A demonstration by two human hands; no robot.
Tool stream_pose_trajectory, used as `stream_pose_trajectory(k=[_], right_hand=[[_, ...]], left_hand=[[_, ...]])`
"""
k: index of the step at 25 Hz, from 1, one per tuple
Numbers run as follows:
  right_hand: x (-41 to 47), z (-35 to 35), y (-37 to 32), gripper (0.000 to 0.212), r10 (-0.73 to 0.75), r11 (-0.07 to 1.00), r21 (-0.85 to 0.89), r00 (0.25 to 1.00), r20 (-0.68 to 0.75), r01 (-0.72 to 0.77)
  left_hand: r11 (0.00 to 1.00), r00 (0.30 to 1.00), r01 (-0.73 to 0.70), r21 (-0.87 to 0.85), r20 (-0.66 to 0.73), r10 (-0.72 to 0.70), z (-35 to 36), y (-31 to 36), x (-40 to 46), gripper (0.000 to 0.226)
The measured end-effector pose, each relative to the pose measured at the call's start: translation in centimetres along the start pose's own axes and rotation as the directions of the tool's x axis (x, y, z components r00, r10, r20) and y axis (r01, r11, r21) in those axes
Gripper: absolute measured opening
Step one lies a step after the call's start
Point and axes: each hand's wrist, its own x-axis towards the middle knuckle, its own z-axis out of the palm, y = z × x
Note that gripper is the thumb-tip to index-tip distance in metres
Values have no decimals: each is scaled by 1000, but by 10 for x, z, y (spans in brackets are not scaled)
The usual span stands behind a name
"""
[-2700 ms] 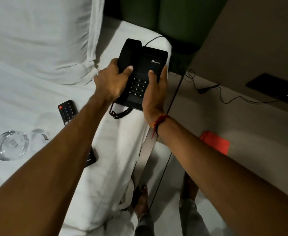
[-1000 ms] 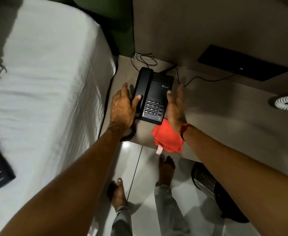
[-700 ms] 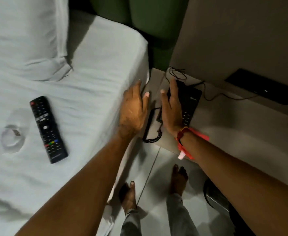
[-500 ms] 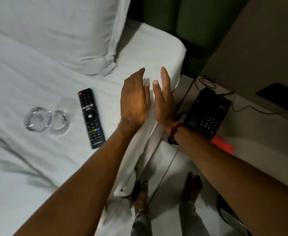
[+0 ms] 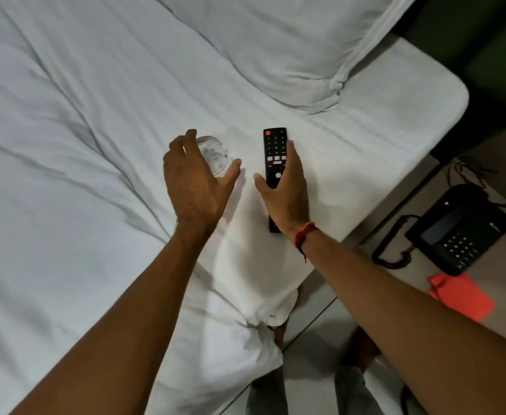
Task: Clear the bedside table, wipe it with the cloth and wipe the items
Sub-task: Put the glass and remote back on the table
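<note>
With the telephone [image 5: 458, 232] back on the counter [image 5: 491, 163], both open hands now reach: left hand [image 5: 196, 187] over the glass [image 5: 214, 155], right hand [image 5: 286, 190] over the remote [image 5: 274, 154].

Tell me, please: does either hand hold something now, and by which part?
Nothing is lifted. The right hand lies open on the remote, over its lower half; the left hand reaches, open, for the glass.

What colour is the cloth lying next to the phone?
Bright orange-red cloth, seen in the head view, just in front of the black phone.
</note>
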Motion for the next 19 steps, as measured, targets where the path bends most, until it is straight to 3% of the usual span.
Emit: stream_pose_trajectory(k=[3, 6, 10, 17, 19], right_hand=[[-5, 4, 4, 86, -68, 970, -237, 995, -71, 49], [-3, 4, 3, 71, -97, 880, -475, 981, -169, 5], [5, -8, 0, 46, -2, 902, -421, 973, -230, -98], [25, -115, 30, 39, 89, 938, -261, 884, -458, -230], [25, -169, 53, 41, 143, 925, -224, 829, -541, -306]], left_hand=[[959, 990, 136, -250, 79, -120, 7, -13, -6, 92], [906, 988, 157, -393, 62, -145, 12, -13, -5, 87], [894, 991, 136, -428, 40, -131, 16, 8, -5, 80], [866, 985, 3, -499, 150, 83, 57, 118, -25, 82], [849, 962, -45, -527, 205, 178, 80, 169, -43, 77]])
